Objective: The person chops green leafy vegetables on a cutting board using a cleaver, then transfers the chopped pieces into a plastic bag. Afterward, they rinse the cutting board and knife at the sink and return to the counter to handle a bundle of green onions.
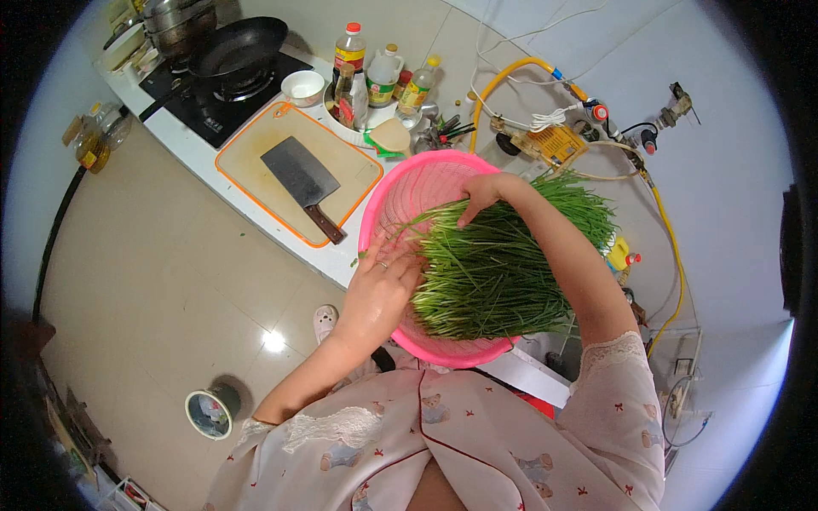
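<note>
A pink plastic mesh colander basket (422,175) is in front of me, holding a thick bundle of garlic chives (498,274). Their pale stem ends point left and the green leaf tips hang past the basket's right side. My right hand (489,195) grips the far edge of the bundle, thumb over the stems and other fingers partly hidden. At the pale ends, my left hand (383,287), wet and wearing a ring, touches the stems from the left. A few loose stems reach its fingers; whether it pinches them is unclear.
Left of the basket, a cleaver (300,172) lies on an orange-edged cutting board (239,156). Behind are a white bowl (303,87), several sauce bottles (383,73) and a wok (239,51) on the cooktop. A yellow hose (668,236) runs along the right; a bin (211,414) stands on the floor.
</note>
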A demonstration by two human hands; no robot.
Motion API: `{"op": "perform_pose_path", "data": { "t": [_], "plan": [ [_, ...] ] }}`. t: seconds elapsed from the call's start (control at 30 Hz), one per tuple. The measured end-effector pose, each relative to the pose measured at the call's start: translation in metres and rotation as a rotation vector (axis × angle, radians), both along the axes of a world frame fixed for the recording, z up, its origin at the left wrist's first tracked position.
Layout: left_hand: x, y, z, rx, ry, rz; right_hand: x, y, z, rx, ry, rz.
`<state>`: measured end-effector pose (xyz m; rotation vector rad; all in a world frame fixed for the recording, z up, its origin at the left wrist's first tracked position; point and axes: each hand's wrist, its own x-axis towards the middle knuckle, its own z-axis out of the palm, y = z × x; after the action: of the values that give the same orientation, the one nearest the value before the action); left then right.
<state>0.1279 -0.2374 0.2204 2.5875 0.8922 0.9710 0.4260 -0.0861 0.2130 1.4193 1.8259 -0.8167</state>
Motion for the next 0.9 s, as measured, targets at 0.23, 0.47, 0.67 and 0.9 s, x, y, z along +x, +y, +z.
{"op": "perform_pose_path", "data": {
  "t": [0.23, 0.47, 0.67, 0.9],
  "plan": [
    [-0.005, 0.009, 0.000, -0.070, 0.032, -0.060, -0.020, 0.002, 0.002, 0.074, -0.096, 0.060],
    [-0.006, 0.008, 0.001, -0.051, 0.039, -0.066, -0.013, -0.009, -0.005, 0.164, -0.080, 0.077],
    [-0.005, 0.007, 0.005, -0.072, 0.058, -0.031, -0.030, -0.007, 0.015, 0.183, -0.108, 0.160],
    [0.005, 0.007, 0.020, -0.045, 0.278, -0.001, -0.019, -0.003, 0.019, 0.245, 0.060, 0.131]
  ]
}}
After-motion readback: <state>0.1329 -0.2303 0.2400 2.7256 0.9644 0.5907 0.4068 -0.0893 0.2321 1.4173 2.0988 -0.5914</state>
